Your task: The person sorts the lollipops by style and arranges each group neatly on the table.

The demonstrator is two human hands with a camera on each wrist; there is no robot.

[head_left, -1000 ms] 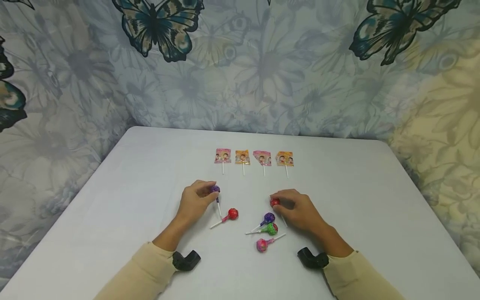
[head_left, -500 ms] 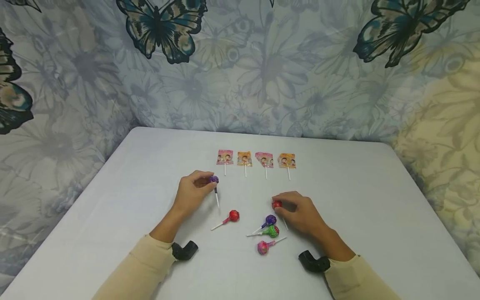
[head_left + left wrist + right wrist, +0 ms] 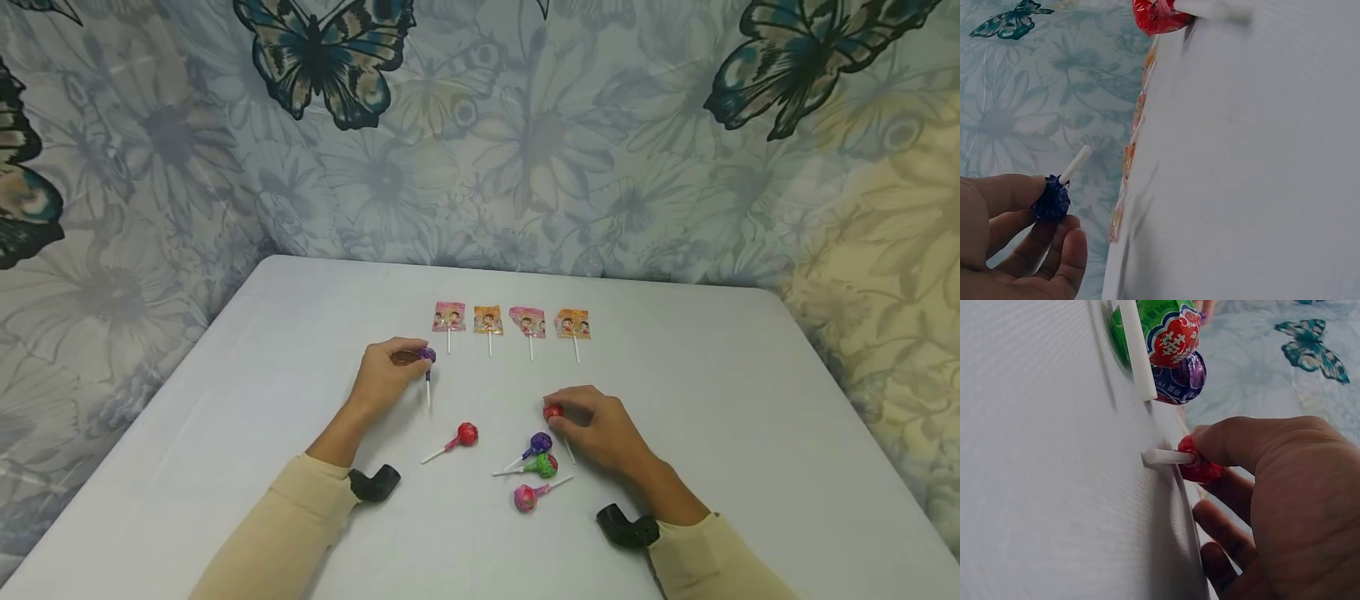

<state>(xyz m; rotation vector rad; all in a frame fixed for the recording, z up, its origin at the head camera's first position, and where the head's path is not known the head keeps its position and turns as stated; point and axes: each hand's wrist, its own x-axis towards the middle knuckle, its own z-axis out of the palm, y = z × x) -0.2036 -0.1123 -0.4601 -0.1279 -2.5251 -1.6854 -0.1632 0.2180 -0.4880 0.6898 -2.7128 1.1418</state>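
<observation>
The purple lollipop had a round head in shiny, crinkled wrapping, gathered into a dark neck above a white stick that pointed toward the wearer. It was beyond the green lollipop and to its left. The red lollipop, glossy and round, was nearer, just beyond the green lollipop, its white stick slanting back toward the wearer.

The left hand reached forward, thumb and fingertips pinching the purple head. The right hand, beyond the green lollipop and to its right, pinched the red head, its lower fingers loosely bent.

Round lollipops numbered six: those three, a second purple lollipop just beyond the green one, a second red lollipop to its left and a pink lollipop just on its near side. Well beyond it, four flat packets on sticks made a row: two pink packets alternating with two orange packets.
</observation>
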